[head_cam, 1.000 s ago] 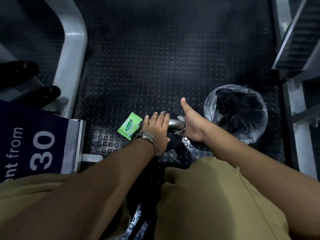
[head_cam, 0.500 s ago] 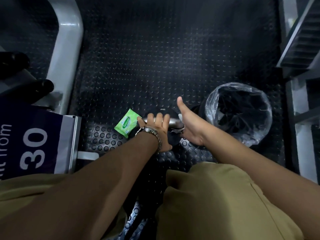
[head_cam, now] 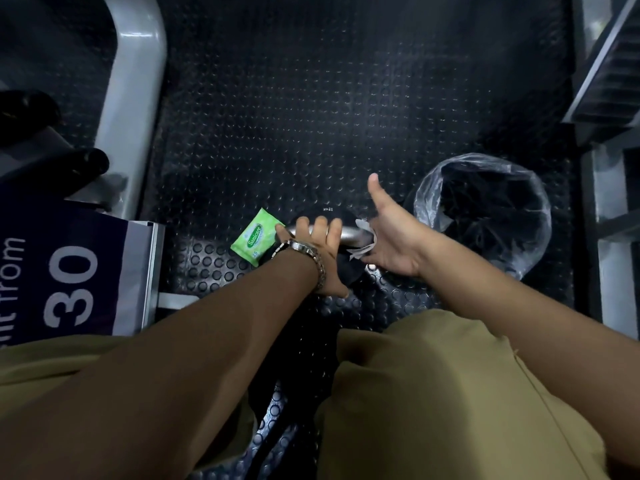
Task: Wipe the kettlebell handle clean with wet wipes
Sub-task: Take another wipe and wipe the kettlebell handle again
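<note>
Black studded rubber flooring [head_cam: 311, 116] fills the frame. Grey metal frame tube [head_cam: 138, 81], upper left. Dark sign [head_cam: 69, 271] printed "30", left edge. Round bin [head_cam: 429, 188] lined with a clear plastic bag, right of centre. Black kettlebell [head_cam: 325, 213], on the floor at centre, just left of the bin; its steel handle [head_cam: 349, 233] lies across the top. Left hand [head_cam: 318, 247], fingers curled over the handle's left part, gripping it. Right hand [head_cam: 391, 237], thumb stretched upward, palm holding a white wet wipe [head_cam: 363, 249] against the handle's right end; its fingers are hidden beneath. Green pack of wet wipes [head_cam: 256, 237], flat on the floor beside the left hand. Metal wristwatch [head_cam: 308, 252], left wrist.
</note>
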A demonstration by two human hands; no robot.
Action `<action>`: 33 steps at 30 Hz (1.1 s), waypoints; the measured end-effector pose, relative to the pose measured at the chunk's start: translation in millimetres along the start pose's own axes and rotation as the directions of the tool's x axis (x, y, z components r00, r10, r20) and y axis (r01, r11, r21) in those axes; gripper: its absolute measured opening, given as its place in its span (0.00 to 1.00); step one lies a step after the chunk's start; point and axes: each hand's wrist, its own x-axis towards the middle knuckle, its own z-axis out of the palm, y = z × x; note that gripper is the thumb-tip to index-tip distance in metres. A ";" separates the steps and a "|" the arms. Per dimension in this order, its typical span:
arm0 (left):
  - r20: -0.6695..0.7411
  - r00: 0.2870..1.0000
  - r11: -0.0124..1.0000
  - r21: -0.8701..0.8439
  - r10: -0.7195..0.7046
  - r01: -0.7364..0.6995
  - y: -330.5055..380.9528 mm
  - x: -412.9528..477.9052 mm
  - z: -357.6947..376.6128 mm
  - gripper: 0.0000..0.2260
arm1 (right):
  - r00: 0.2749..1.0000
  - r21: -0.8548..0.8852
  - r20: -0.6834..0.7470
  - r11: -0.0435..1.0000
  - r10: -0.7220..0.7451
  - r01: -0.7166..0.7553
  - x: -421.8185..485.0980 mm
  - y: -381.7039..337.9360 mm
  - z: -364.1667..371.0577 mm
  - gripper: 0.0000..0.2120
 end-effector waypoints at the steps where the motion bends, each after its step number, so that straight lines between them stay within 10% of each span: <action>1: 0.007 1.000 1.000 0.002 -0.001 0.001 0.0 -0.1 -0.5 0.64 | 1.000 0.000 0.027 1.000 -0.003 0.003 -2.8 -0.8 0.8 0.65; 9: -0.004 1.000 1.000 0.002 -0.012 0.012 0.2 -0.9 -1.5 0.64 | 0.986 -0.072 -0.164 0.997 0.025 -0.037 4.4 0.0 11.0 0.46; 33: 0.020 1.000 1.000 -0.024 0.013 -0.012 -1.2 -3.9 -4.8 0.68 | 0.985 -0.154 -0.170 0.988 -0.011 -0.015 -11.9 -9.6 14.8 0.47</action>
